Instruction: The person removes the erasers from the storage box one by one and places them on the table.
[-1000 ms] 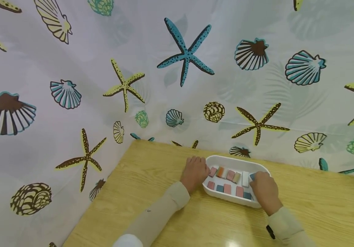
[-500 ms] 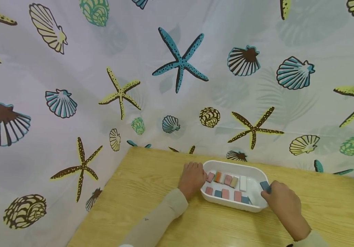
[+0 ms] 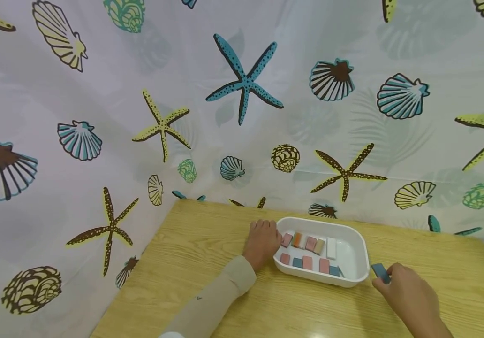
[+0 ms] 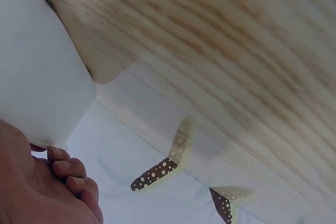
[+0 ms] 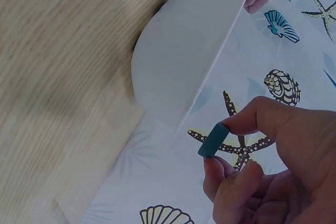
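Note:
A white oval-cornered tray [image 3: 353, 244] stands on the wooden table, with two rows of small erasers inside. Among them are a white eraser [image 3: 331, 248], several pink ones and an orange one [image 3: 297, 239]. At the tray's left end my left hand [image 3: 262, 243] grips the rim, its fingers curled there in the left wrist view. My right hand [image 3: 412, 291] is off the tray's right end, pinching a small blue eraser [image 5: 213, 140] between thumb and fingertip. That eraser is held in the air, apart from the tray.
The wooden table [image 3: 208, 234] reaches back to a white cloth [image 3: 267, 131] printed with starfish and shells, which hangs behind and along the left side. Bare tabletop lies to the left of the tray and in front of it.
My right hand has lifted the blue eraser out of the tray's right end and carried it rightward past the rim. My left hand has stayed at the left rim.

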The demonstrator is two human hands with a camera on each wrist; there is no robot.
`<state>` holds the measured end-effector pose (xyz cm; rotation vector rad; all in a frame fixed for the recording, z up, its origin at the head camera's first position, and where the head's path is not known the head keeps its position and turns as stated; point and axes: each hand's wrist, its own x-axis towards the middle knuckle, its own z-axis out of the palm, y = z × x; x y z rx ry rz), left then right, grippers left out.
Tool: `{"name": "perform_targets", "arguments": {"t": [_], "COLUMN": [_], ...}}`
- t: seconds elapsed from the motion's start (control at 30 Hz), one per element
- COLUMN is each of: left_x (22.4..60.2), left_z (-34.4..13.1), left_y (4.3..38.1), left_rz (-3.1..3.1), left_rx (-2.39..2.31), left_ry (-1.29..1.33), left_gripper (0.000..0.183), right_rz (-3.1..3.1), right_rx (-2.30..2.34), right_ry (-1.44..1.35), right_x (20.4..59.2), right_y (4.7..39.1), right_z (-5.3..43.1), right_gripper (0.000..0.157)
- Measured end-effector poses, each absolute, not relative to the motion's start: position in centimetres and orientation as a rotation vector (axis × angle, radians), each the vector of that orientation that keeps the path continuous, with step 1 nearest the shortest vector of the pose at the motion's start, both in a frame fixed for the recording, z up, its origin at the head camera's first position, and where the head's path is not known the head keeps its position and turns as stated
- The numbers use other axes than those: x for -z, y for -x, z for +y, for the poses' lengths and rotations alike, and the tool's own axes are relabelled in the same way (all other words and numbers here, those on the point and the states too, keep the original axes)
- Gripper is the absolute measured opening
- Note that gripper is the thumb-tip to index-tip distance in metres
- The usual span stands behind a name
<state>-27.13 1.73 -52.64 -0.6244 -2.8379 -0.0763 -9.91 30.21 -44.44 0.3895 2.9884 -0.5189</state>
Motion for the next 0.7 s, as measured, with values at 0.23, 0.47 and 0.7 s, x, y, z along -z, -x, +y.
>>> {"name": "perform_targets", "arguments": {"t": [0.23,0.47,0.7], "left_x": [52.9,52.9,53.0], "left_z": [1.6,1.5,1.3], "left_y": [27.4,27.2,26.7], "left_rz": [-2.828,-2.810,-2.785], "left_rx": [0.088,0.103,0.098], "left_ry": [0.628,0.635,0.638], "left_gripper": [0.025,0.025,0.023], "right_rz": [3.031,2.822,2.729], "right_rx": [0.514,0.582,0.602], "right_ry": [-0.501,-0.497,-0.466], "right_x": [45.8,47.9,51.4], "right_y": [8.2,7.4,6.7], "right_z": [30.2,30.7,30.4], "right_gripper": [0.045,0.055,0.049]}}
